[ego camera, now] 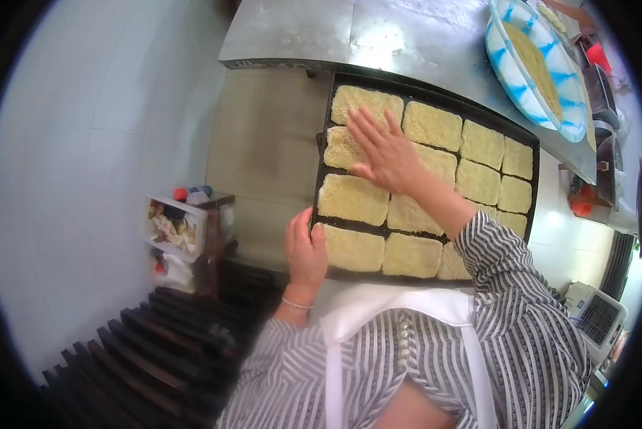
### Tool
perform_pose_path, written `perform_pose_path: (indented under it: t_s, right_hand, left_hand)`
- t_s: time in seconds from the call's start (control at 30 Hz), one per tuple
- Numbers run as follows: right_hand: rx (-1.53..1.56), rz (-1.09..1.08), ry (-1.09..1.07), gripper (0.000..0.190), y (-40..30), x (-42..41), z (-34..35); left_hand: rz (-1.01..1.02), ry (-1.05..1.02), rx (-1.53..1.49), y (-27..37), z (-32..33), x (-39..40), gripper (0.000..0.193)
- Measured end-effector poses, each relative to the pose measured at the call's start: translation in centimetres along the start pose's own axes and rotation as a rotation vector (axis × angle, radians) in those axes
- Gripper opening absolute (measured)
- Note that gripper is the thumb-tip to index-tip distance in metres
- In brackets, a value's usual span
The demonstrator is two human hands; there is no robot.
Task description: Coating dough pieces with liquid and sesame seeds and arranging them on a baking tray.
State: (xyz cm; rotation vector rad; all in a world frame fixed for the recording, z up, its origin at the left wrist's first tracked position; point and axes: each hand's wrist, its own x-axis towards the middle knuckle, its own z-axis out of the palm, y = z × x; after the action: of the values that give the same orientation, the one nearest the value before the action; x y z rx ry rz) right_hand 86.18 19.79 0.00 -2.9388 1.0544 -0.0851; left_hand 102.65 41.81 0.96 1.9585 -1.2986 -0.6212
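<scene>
A black baking tray (385, 229) lies before me with several flat rectangular pieces of dough (352, 199) in rows, their tops coated in pale yellow crumbs or seeds. My left hand (306, 249) grips the tray's left rim near its front corner, thumb on top. With fingers spread, my right hand (388, 153) is over the two dough pieces at the far left. Its fingertips overlap the lower edge of the far-left corner piece (368, 101); whether they press on it I cannot tell. My right forearm hides parts of the middle and right pieces.
The tray's far side meets a metal worktable (299, 32). On it stands a blue-and-white plastic basin (570, 107) holding yellowish crumbs or seeds (535, 67). Stacked dark trays (138, 354) fill the lower left, near a white box (200, 236) of odds and ends. Another person's arm (572, 13) shows at upper right.
</scene>
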Motion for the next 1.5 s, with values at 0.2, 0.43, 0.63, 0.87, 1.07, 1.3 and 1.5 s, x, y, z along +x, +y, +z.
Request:
perform_pose_path:
  t_s: [0.2, 0.43, 0.63, 0.87, 1.07, 1.3, 1.5]
  right_hand:
    - [0.145, -0.090, -0.061, 0.085, -2.5, -1.8, -0.2]
    - [0.101, -0.012, 0.006, 0.084, -3.0, -0.2, 2.2]
    - [0.129, 0.014, 0.021, 0.083, -3.5, -0.2, 1.8]
    - [0.128, -0.078, -0.044, 0.083, -4.6, -1.1, 1.7]
    - [0.165, -0.160, -0.001, 0.084, -4.8, -1.7, 1.2]
    - [0.181, -0.177, -0.091, 0.083, -5.1, -2.7, 1.0]
    - [0.090, -0.079, -0.001, 0.083, -3.3, -0.6, 2.8]
  left_hand:
    - [0.009, 0.020, 0.004, 0.0, 0.4, -0.2, 0.033]
    - [-0.030, 0.004, 0.000, -0.2, 0.7, -0.5, 0.037]
    - [0.017, 0.048, 0.024, -0.5, 0.9, -0.3, 0.036]
    - [0.031, 0.084, 0.042, -0.3, 1.0, -0.4, 0.035]
    - [0.058, 0.114, 0.048, -0.9, 1.1, -0.4, 0.034]
    - [0.072, 0.110, 0.060, -0.7, 1.2, -0.3, 0.034]
    - [0.041, 0.105, 0.038, -0.3, 1.2, -0.2, 0.034]
